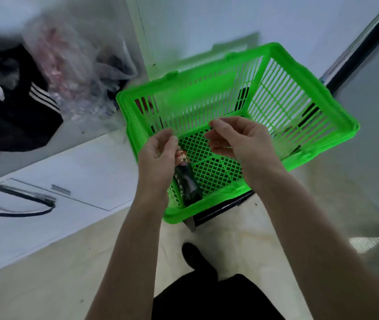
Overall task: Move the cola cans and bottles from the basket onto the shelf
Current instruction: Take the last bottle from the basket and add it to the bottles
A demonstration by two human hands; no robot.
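A bright green plastic basket point(304, 125) stands on a dark stand in front of me. One dark cola bottle point(187, 179) with a red label lies slanted in its near left corner. My left hand point(158, 155) hovers right over the bottle's top with fingers curled. The cap is hidden behind that hand, so contact cannot be told. My right hand point(237, 139) hangs over the basket's mesh floor, fingers loosely curled, holding nothing. The rest of the basket floor that shows is bare.
At the left, a white surface carries a black bag point(15, 107) with white stripes and a clear plastic bag point(73, 72). A black cable point(22, 211) loops below it. My dark shoe point(195, 257) stands on the beige floor.
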